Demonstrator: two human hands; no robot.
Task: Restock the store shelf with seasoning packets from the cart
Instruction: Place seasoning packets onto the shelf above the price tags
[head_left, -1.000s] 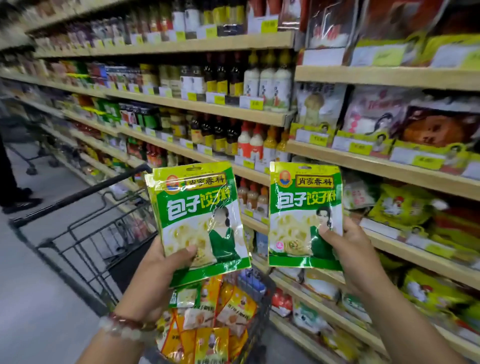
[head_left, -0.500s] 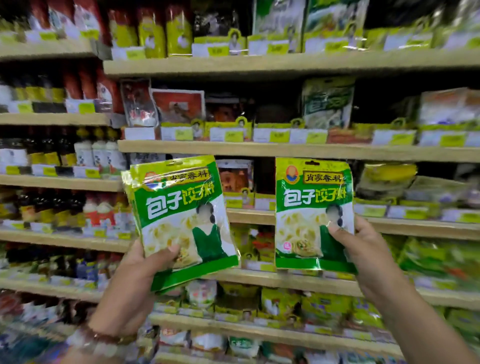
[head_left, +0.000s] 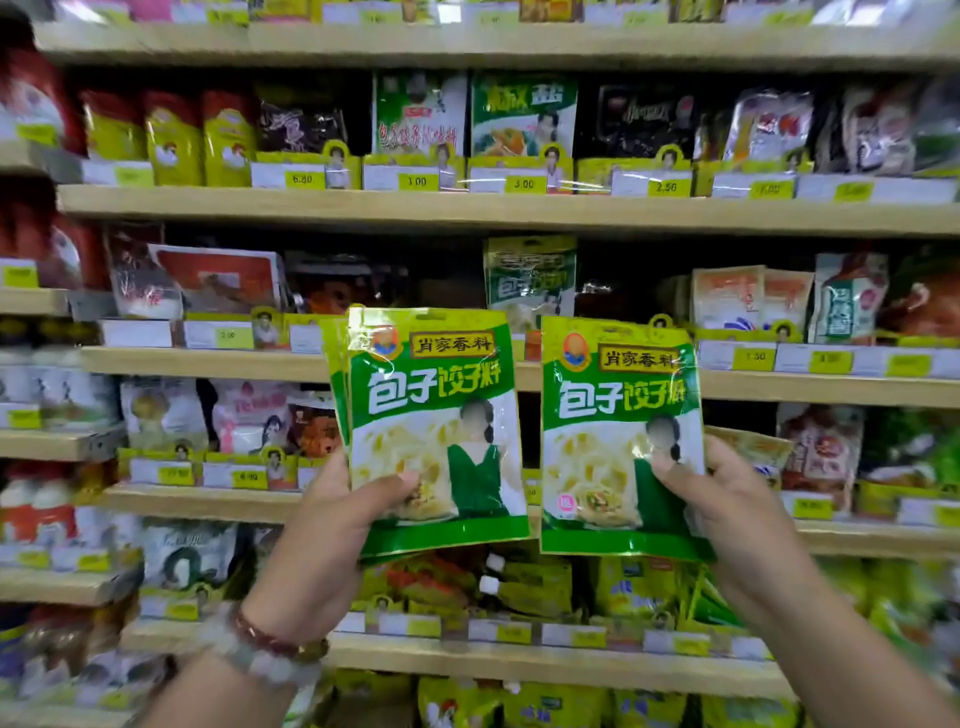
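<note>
While facing shelf | gripped upright glossy green foil seasoning packets: left hand (head_left: 332, 525) stack (head_left: 434, 431), right hand (head_left: 727, 499) one (head_left: 618, 436) | matching green shelf packet (head_left: 530, 275) lay above, nearer right.

Price tags (head_left: 826, 361) blurred, fingers (head_left: 727, 457) behind packet (head_left: 621, 441).

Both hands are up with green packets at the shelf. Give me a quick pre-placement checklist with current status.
1. Left hand grips its green packets, thumb in front: ok.
2. Right hand grips its green packet: ok.
3. Matching packet on shelf above and behind them: ok.
4. Room in that slot: cannot tell.
5. Left hand's packet count: more than one edge shows; number cannot tell.
6. Labels upright, facing out: ok.
</note>
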